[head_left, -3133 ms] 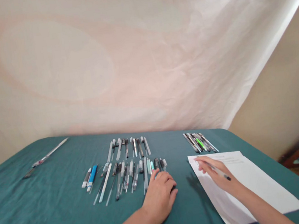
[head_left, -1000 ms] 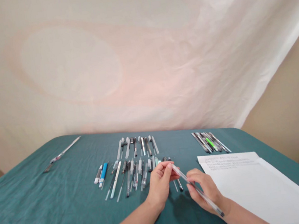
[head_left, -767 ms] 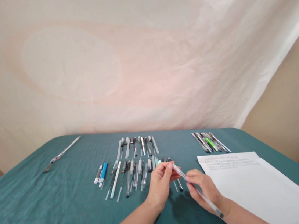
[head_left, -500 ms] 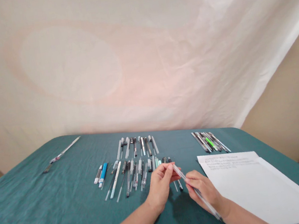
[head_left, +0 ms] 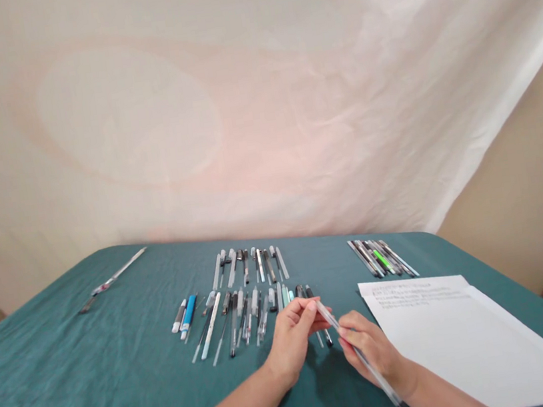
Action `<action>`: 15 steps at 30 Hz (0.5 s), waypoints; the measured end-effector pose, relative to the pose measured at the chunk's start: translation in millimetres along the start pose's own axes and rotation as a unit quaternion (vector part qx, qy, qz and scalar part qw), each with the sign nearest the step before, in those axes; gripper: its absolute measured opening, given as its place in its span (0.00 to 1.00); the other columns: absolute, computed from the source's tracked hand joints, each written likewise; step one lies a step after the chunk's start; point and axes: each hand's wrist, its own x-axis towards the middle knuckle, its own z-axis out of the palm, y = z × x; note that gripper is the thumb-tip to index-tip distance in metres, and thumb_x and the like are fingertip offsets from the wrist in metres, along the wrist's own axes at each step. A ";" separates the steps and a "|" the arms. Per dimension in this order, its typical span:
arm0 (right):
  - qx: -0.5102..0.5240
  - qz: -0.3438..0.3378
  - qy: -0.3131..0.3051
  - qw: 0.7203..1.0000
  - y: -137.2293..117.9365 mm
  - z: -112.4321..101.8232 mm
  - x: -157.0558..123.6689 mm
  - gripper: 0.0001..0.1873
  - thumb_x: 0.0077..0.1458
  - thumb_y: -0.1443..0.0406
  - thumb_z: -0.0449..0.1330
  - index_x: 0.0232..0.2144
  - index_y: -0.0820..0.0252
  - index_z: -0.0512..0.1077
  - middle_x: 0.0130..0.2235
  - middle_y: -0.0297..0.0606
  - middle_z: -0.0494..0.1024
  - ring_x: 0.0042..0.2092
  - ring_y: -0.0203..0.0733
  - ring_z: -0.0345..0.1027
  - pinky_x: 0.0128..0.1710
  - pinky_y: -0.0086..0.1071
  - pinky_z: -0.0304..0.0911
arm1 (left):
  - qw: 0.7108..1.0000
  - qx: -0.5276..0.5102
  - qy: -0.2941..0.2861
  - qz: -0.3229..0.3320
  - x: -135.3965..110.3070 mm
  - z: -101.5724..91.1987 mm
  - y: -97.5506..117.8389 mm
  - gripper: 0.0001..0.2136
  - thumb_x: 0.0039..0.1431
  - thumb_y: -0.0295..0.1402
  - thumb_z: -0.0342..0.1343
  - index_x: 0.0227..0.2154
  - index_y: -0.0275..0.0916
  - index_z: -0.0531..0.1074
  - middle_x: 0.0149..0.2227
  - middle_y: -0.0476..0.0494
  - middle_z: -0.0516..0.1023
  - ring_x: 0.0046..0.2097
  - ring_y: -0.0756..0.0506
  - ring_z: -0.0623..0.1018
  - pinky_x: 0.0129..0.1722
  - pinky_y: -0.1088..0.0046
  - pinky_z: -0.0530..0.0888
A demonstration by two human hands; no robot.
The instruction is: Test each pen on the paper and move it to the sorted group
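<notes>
A clear pen [head_left: 376,372] with a dark lower end slants between my two hands above the table. My right hand [head_left: 373,349] is closed around the middle of its barrel. With thumb and fingertips, my left hand [head_left: 296,336] pinches the pen's upper end. Beyond and left of my hands lies a row of disassembled pens, caps and refills [head_left: 242,322], partly hidden by my left hand. A second row of pens and parts [head_left: 247,267] sits farther back.
White paper sheets [head_left: 453,346] with handwriting along the top lie at right. Behind them is a group of pens [head_left: 383,258], one bright green. A long thin wrapped item [head_left: 115,278] rests at the far left of the green tablecloth [head_left: 75,386]. A pale cloth [head_left: 257,98] hangs behind.
Both hands keep their hold on the pen and have barely moved. The pen's lower end sits slightly lower.
</notes>
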 end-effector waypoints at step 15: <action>-0.027 0.045 -0.035 0.998 -0.3 -1.4 12.0 0.17 0.51 0.73 0.53 0.44 0.60 0.61 0.39 0.43 0.69 0.40 0.42 0.65 0.38 0.37 0.65 | 0.998 -0.020 0.050 0.031 4.9 2.6 0.1 0.18 0.46 0.35 0.61 0.38 0.36 0.63 0.35 0.41 0.75 0.35 0.47 0.75 0.40 0.67 0.70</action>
